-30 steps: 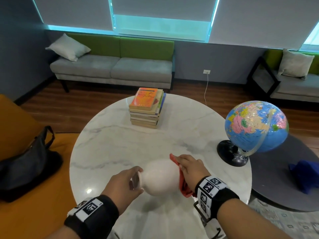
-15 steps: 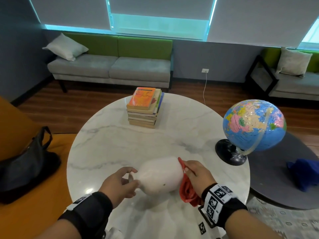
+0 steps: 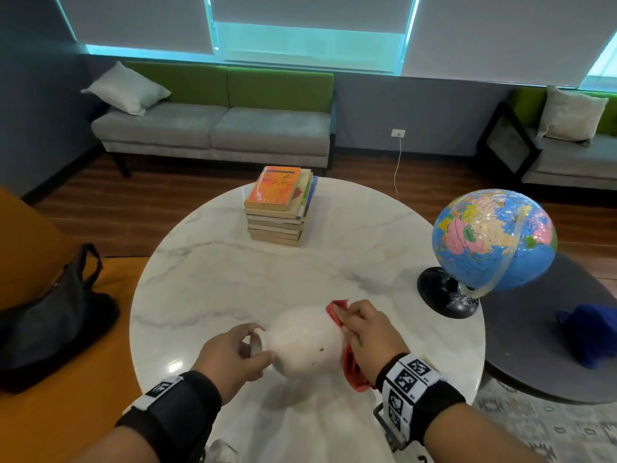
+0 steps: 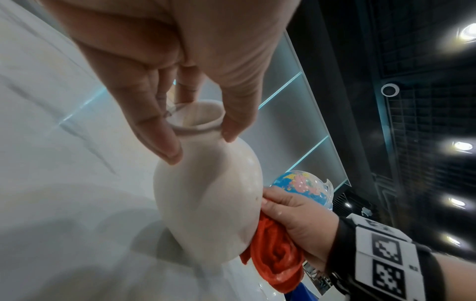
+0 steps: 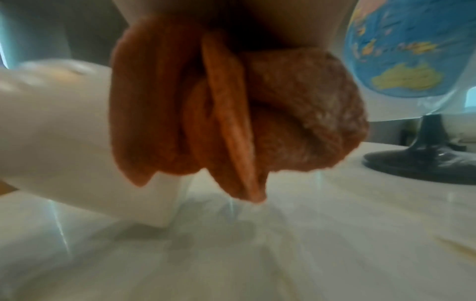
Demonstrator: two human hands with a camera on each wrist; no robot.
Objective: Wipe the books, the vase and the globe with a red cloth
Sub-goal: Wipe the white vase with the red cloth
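Observation:
A white vase (image 3: 305, 340) (image 4: 206, 203) (image 5: 59, 132) is tilted on its side just above the marble table (image 3: 233, 272), mouth to the left. My left hand (image 3: 233, 354) (image 4: 195, 130) grips its neck and rim. My right hand (image 3: 364, 332) (image 4: 291, 211) holds the red cloth (image 3: 354, 365) (image 4: 275, 254) (image 5: 226, 114) against the vase's base end. A stack of books (image 3: 280, 208) sits at the table's far side. The blue globe (image 3: 494, 238) (image 5: 412, 46) (image 4: 304, 183) stands on its black base at the right edge.
A black bag (image 3: 50, 315) lies on an orange seat at the left. A dark low table with a blue cloth (image 3: 591, 332) is at the right. Sofas (image 3: 217, 128) line the far wall.
The vase has been turned in my left hand, and its mouth now faces the camera more. My right hand with the cloth has slid around the base end.

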